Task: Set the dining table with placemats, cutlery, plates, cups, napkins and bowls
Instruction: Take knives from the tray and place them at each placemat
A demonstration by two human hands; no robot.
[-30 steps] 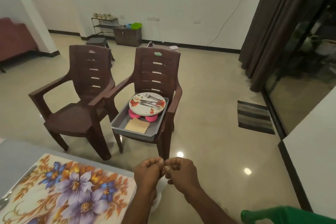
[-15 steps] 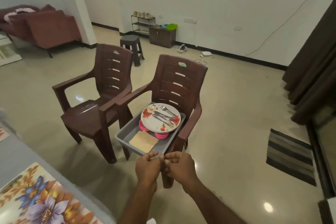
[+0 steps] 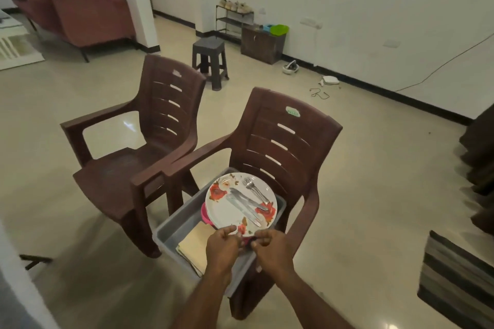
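A grey tray (image 3: 173, 224) sits on the seat of the nearer brown chair (image 3: 283, 136). In it lies a white plate with red flowers (image 3: 227, 211), resting on pink bowls (image 3: 204, 215). A fork (image 3: 255, 189) and other cutlery (image 3: 244, 205) lie on the plate. A folded beige napkin (image 3: 193, 246) lies in the tray's near end. My left hand (image 3: 223, 247) and my right hand (image 3: 271, 248) hover side by side at the plate's near rim, fingers curled, with nothing seen in them. Whether they touch the plate I cannot tell.
A second brown chair (image 3: 128, 163) stands to the left, arm against arm with the first. A dark stool (image 3: 209, 61) is behind, a striped rug (image 3: 454, 283) on the floor to the right, dark curtains (image 3: 481, 163) at the right edge. A blurred grey table edge (image 3: 13, 296) is at lower left.
I have come closer to the chair with the tray and the floral placemat has left view. My hands, joined before, have parted slightly and reached the plate's near rim.
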